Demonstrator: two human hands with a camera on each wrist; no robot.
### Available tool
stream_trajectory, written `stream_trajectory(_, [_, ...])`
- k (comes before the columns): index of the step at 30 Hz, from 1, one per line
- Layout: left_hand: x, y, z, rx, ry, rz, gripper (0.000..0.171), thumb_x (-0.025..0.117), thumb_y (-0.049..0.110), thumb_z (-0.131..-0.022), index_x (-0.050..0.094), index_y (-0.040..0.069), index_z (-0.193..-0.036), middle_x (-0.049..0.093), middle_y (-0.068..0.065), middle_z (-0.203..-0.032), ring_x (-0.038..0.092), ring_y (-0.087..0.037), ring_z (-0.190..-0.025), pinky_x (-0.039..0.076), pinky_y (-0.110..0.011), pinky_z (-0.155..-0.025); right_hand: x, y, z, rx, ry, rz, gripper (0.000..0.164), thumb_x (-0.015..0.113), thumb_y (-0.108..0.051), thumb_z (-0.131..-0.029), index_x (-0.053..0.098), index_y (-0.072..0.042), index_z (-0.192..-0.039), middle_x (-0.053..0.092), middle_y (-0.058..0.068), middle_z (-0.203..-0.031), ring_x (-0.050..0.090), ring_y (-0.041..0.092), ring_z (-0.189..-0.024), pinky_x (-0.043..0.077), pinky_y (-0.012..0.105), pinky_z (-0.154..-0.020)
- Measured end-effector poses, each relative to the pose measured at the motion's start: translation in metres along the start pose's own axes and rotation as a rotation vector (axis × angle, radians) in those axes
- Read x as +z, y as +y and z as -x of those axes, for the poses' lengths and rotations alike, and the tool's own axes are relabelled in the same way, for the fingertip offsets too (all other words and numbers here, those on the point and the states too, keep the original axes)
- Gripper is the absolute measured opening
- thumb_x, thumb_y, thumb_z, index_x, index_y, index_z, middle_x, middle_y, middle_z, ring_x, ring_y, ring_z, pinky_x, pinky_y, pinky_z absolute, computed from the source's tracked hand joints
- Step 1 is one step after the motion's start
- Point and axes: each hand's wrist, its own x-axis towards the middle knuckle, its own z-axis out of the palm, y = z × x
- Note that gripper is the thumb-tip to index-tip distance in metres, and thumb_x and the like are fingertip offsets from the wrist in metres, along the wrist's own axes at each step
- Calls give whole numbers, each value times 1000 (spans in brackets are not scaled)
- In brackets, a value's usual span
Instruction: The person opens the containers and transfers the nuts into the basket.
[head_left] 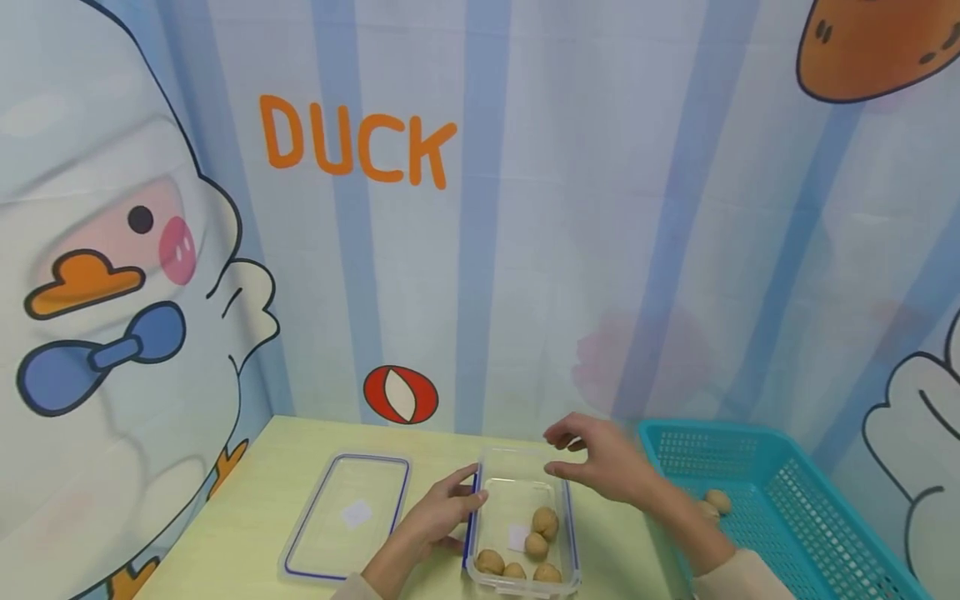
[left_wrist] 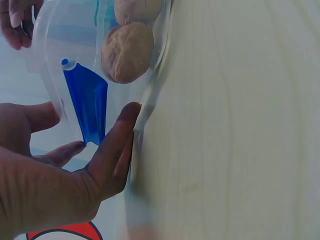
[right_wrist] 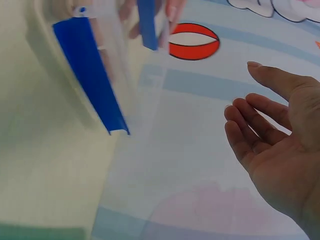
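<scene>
Clear rectangular plastic container with blue clips [head_left: 502, 507] is standing on the pale yellow desk [head_left: 300, 450], left of the turquoise perforated basket [head_left: 780, 533]; the container's long axis is running away from me. My left grip [head_left: 438, 512] is holding its left wall, thumb at the rim. My right grip [head_left: 603, 462], parted and empty, is hovering by its far right corner, nearer the basket. Five round tan walnuts [head_left: 536, 546] are lying toward the near end; others are resting in the basket, right of that grip.

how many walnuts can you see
7 walnuts visible: five in the clear container, two toward its right side and three along its near end; two in the turquoise basket. Others may be hidden.
</scene>
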Motion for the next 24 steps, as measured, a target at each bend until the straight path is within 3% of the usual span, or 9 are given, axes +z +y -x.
stream_trajectory(7, [-1, 1, 0, 6, -4, 4, 66, 66, 27, -107, 38, 12, -165, 53, -24, -148, 63, -38, -120, 61, -42, -65, 28, 14, -7, -8, -84, 29, 33, 87, -17, -90, 73, -4, -117, 72, 1, -110, 69, 23, -100, 60, 39, -89])
stream_trajectory(13, [-3, 0, -1, 4, -5, -3, 67, 66, 28, -107, 37, 12, -165, 50, -27, -150, 59, -46, -127, 62, -48, -70, 42, 26, -9, 8, -196, 83, 36, 90, -16, -85, 73, -3, -114, 72, 3, -107, 67, 27, -102, 58, 45, -91])
stream_trajectory(18, [-2, 0, 0, 13, -11, 1, 67, 66, 28, -107, 37, 13, -165, 50, -27, -151, 60, -45, -126, 62, -47, -70, 50, 32, -6, -13, -281, 120, 34, 89, -13, -85, 73, -1, -114, 74, 8, -107, 68, 25, -101, 58, 41, -91])
stream_trajectory(24, [-2, -2, -1, 20, -17, 11, 67, 66, 28, -107, 37, 13, -165, 50, -26, -151, 60, -44, -126, 61, -44, -68, 54, 34, -6, -40, -355, 175, 33, 89, -13, -86, 73, -1, -112, 74, 6, -105, 68, 21, -100, 58, 38, -89])
